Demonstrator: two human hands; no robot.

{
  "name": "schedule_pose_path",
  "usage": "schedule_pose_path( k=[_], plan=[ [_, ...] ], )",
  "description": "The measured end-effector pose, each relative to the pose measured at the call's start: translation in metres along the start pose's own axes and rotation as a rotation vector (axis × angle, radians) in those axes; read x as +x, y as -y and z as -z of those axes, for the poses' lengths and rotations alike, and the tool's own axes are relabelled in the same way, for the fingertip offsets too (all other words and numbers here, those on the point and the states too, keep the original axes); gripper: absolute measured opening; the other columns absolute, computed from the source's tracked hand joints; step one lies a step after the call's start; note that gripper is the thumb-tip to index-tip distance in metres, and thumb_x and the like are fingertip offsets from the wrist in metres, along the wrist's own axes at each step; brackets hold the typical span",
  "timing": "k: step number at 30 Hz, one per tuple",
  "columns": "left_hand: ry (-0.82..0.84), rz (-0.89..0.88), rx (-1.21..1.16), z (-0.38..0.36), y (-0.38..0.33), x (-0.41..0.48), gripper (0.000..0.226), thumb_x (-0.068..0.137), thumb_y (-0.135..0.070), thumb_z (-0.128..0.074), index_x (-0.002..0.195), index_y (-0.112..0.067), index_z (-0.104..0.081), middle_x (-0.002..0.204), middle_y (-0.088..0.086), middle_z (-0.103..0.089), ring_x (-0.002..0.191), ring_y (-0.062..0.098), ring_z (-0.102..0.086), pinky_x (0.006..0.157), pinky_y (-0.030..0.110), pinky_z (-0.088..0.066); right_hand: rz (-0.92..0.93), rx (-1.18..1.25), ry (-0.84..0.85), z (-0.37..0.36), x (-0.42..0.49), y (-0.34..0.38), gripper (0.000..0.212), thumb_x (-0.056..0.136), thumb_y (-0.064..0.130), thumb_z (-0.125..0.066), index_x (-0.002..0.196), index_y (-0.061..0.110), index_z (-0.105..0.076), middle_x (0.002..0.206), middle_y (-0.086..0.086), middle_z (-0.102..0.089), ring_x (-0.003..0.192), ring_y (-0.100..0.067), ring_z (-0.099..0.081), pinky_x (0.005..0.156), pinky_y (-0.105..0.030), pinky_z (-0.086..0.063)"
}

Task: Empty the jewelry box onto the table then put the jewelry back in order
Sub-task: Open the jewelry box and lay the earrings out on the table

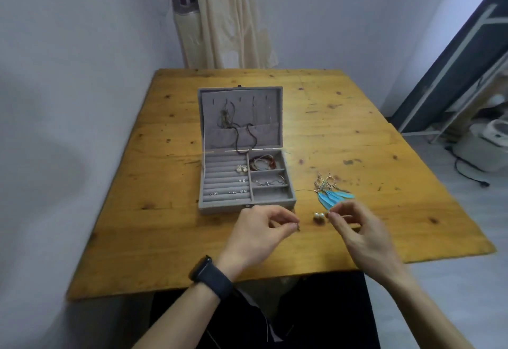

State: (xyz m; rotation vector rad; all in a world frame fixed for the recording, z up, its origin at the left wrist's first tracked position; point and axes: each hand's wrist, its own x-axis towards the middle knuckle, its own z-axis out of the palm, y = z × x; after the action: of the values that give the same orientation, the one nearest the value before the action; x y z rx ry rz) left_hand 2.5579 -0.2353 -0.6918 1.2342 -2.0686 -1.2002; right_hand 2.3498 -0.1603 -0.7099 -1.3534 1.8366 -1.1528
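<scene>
Up close, a person's left hand (261,227), a dark watch (210,276) on its wrist, is pinching a small dark piece (298,228), while the right hand (365,233) is pinching a tiny item (328,213) beside a pearl earring (318,217) on the table (384,156). Beyond, blue feather earrings (331,193) are lying right of the open jewelry box (247,203), which is holding rings and bracelets.
</scene>
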Motion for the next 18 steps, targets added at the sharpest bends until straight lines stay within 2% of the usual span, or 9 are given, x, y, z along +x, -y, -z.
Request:
schedule_pose_path(
  k=[4,7,10,13,18],
  plan=[
    [0.111,0.008,0.072,-0.039,-0.005,-0.003,0.010,0.085,-0.027,-0.077,0.095,-0.026,-0.080,0.084,-0.013,-0.075,0.077,-0.014,-0.061,0.067,0.003,-0.038,-0.023,-0.090,0.105,0.011,-0.026,-0.020,0.005,0.092,0.027,-0.070,0.096,0.029,-0.069,0.086,0.014,-0.073,0.085,0.002,-0.066,0.071,-0.010,-0.047],
    [0.133,0.051,0.125,-0.053,-0.006,0.002,0.013,0.085,-0.032,-0.076,0.097,-0.027,-0.079,0.089,-0.012,-0.075,0.079,-0.013,-0.061,0.070,0.002,-0.039,-0.068,-0.123,0.130,0.014,-0.025,-0.030,0.005,0.092,0.030,-0.070,0.096,0.032,-0.071,0.086,0.016,-0.073,0.086,0.007,-0.065,0.071,-0.010,-0.047],
    [0.110,0.096,0.193,-0.060,-0.006,0.011,0.009,0.085,-0.036,-0.075,0.092,-0.031,-0.078,0.081,-0.017,-0.071,0.085,-0.006,-0.064,0.079,0.014,-0.047,-0.064,-0.191,0.139,0.013,-0.015,-0.033,0.004,0.093,0.031,-0.069,0.092,0.033,-0.072,0.085,0.019,-0.072,0.084,0.010,-0.063,0.070,-0.008,-0.046],
    [0.068,0.114,0.242,-0.063,-0.008,0.019,0.007,0.084,-0.037,-0.074,0.089,-0.034,-0.078,0.075,-0.019,-0.067,0.086,-0.002,-0.064,0.079,0.018,-0.047,-0.031,-0.239,0.166,0.012,-0.005,-0.033,0.006,0.093,0.032,-0.068,0.091,0.033,-0.074,0.086,0.018,-0.072,0.082,0.007,-0.062,0.069,-0.010,-0.045],
    [0.015,0.118,0.303,-0.065,-0.007,0.024,0.007,0.085,-0.039,-0.073,0.090,-0.035,-0.078,0.085,-0.015,-0.071,0.090,0.003,-0.064,0.079,0.022,-0.047,0.007,-0.258,0.135,0.012,0.004,-0.036,0.004,0.090,0.029,-0.071,0.090,0.030,-0.076,0.091,0.013,-0.066,0.072,0.004,-0.055,0.065,-0.007,-0.036]
  ],
)
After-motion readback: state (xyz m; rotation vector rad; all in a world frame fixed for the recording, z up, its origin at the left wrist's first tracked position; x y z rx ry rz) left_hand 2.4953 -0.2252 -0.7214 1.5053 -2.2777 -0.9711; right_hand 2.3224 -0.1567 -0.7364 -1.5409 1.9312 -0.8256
